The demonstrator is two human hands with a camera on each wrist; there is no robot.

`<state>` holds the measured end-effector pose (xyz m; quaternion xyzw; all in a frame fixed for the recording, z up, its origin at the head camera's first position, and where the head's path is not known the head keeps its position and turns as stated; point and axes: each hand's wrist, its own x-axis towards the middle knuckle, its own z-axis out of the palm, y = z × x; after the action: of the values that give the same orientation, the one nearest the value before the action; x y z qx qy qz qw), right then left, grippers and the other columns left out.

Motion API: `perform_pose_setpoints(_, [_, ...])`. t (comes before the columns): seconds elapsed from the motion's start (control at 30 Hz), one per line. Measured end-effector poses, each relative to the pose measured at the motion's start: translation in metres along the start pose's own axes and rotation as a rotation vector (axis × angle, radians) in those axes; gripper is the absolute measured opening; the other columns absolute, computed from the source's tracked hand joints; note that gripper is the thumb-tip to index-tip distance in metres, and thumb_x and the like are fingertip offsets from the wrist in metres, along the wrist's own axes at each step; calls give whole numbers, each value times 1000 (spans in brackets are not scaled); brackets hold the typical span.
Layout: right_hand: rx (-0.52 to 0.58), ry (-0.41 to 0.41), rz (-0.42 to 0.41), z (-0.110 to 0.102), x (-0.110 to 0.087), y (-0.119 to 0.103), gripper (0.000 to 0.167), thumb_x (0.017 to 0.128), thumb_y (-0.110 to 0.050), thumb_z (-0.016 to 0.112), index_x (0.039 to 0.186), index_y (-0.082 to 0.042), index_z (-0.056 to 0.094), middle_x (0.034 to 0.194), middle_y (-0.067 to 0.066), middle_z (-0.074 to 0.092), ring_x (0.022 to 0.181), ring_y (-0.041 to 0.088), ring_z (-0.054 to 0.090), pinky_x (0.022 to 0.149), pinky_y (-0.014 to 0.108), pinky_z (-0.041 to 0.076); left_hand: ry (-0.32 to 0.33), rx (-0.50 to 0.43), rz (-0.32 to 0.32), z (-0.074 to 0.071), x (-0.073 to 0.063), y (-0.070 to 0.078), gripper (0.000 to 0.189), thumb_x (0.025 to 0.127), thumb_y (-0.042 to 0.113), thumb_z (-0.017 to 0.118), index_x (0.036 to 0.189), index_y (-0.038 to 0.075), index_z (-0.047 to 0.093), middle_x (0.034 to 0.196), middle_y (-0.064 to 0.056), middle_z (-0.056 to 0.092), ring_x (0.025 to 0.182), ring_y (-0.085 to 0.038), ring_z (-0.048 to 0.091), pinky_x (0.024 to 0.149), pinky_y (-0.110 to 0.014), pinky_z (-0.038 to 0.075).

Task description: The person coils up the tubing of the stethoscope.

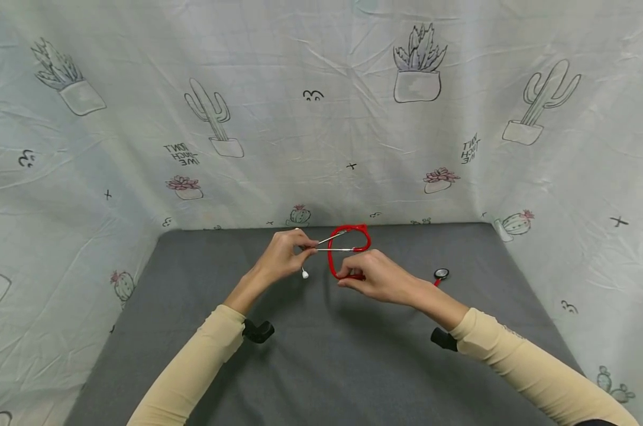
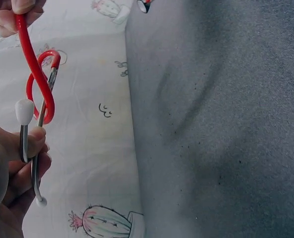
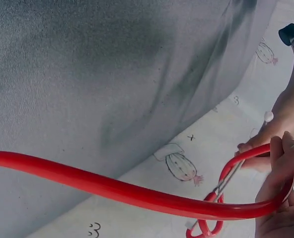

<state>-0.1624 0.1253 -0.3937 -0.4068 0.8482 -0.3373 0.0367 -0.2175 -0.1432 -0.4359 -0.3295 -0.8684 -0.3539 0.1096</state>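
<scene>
A stethoscope with red tubing (image 3: 112, 192) is held up between both hands. My left hand (image 1: 286, 251) pinches its two metal ear tubes (image 1: 333, 249) close to the earpiece ends. In the left wrist view, a white eartip (image 2: 25, 112) sticks up beside the thumb, and another shows below the fingers. My right hand (image 1: 380, 275) grips the red tubing between thumb and fingers, with a loop of it curving up toward the ear tubes. Past the right forearm, the round chest piece (image 1: 441, 273) shows at the tubing's other end; the tubing between is partly hidden by that arm.
Beneath the hands lies a grey table surface (image 1: 321, 367). A pale curtain (image 1: 278, 130) printed with cacti and potted plants hangs behind it and along both sides. Black straps (image 1: 258, 331) sit at the wrists.
</scene>
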Motion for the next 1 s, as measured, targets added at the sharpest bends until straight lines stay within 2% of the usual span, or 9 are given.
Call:
perform_pose_setpoints(0.23, [-18,11,7,-8,-2,-4,4,96,-11,84,97,-12,80,87,1,81,65,-4,60,61,19,55,-45,20,17,-1,-3,4,16,95,3,83,110,1,86,94,-9,78,80,-18,70,65,-23,54])
perform_pose_setpoints(0.53, [-74,-30,15,-21,-5,-9,8,97,-11,82,104,-13,82,92,-1,81,60,-3,54,60,20,54,-118,31,39,3,-8,8,17,95,4,83,111,3,86,93,-7,78,72,-11,66,60,-19,48])
perform_pose_setpoints(0.77, [-75,-48,13,-37,-3,-9,8,99,-10,78,102,-15,83,93,-4,81,62,0,53,60,21,49,-157,14,117,4,-10,14,18,94,1,83,111,1,86,92,-7,78,79,-15,70,64,-23,54])
perform_pose_setpoints(0.9, [-26,-61,-7,-46,0,-7,6,100,-12,79,103,-13,84,95,-4,81,66,2,59,63,22,53,-179,-19,160,4,-10,17,17,93,0,83,110,2,86,93,-6,79,81,-15,72,68,-25,58])
perform_pose_setpoints(1.0, [16,-77,8,-52,2,-5,6,99,-14,80,103,-13,85,96,-5,82,73,3,67,69,23,58,-196,-52,188,5,-10,19,18,92,-1,84,109,2,86,92,-6,78,82,-16,74,72,-31,63])
